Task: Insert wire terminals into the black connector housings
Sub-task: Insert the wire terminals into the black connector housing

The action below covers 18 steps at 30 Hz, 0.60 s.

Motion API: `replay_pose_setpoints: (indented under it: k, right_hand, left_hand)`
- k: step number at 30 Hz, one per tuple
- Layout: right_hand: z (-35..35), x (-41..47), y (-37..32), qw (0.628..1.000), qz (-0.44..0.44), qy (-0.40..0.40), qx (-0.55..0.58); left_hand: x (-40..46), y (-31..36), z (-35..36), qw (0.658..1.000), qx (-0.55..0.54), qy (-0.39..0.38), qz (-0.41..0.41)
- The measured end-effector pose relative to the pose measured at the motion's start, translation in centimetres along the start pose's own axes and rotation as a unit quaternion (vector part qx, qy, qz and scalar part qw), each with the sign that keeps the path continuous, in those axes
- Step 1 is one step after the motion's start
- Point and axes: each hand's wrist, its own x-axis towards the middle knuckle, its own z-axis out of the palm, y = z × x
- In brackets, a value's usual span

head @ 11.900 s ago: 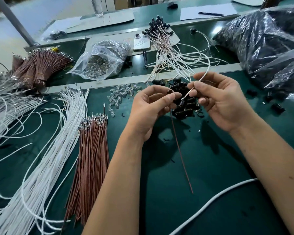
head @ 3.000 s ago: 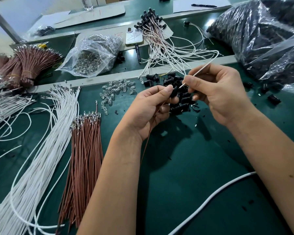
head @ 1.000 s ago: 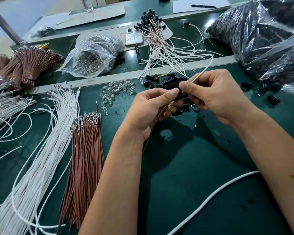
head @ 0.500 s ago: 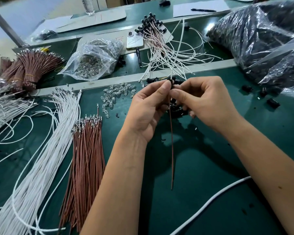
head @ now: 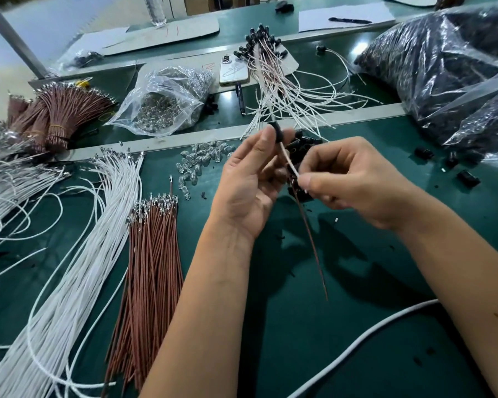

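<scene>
now housing (head: 277, 131) raised, right grip (head: 347, 179) slid down wire (head: 288, 159).

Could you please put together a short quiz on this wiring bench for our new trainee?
1. True or false: the left hand holds a black connector housing at its fingertips.
2. Which wire does the right hand pinch near the housing? A white wire; B brown wire; C the thick grey cable.
3. Fill in: the loose bundle of brown wires on the mat lies to the ____ of the left forearm.

Key: 1 true; 2 A; 3 left.
</scene>
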Motion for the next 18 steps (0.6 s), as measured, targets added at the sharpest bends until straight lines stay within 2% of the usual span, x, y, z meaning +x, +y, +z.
replay_pose_setpoints:
  k: [3, 5, 7, 10, 12, 14, 18]
  right_hand:
    - [-0.9, -0.5, -0.4, 0.981, 0.054, -0.182, -0.042]
    - [-1.1, -0.8, -0.4, 0.965, 0.076, -0.245, -0.05]
    - [-0.7, -0.7, -0.3, 0.971, 0.073, -0.225, -0.029]
    - [0.4, -0.1, 0.3, 0.995, 0.047, -0.075, 0.036]
    - [0.5, 0.1, 0.5, 0.998, 0.03, -0.032, 0.044]
    - [0.0, -0.1, 0.4, 0.997, 0.026, -0.064, 0.038]
    - [-0.6, -0.6, 0.0, 0.983, 0.057, -0.175, 0.007]
  left_hand:
    - [0.2, 0.6, -0.5, 0.999, -0.044, 0.008, 0.012]
    - [0.2, 0.6, -0.6, 0.999, -0.032, 0.007, 0.024]
    - [0.1, 0.3, -0.5, 0.999, 0.001, -0.014, 0.035]
    - [-0.2, 0.0, -0.1, 0.994, 0.076, -0.064, 0.047]
    - [-0.4, 0.0, -0.1, 0.991, 0.084, -0.085, 0.056]
    - [-0.5, 0.1, -0.2, 0.99, 0.061, -0.106, 0.067]
    - [-0.6, 0.2, -0.4, 0.987, 0.036, -0.14, 0.074]
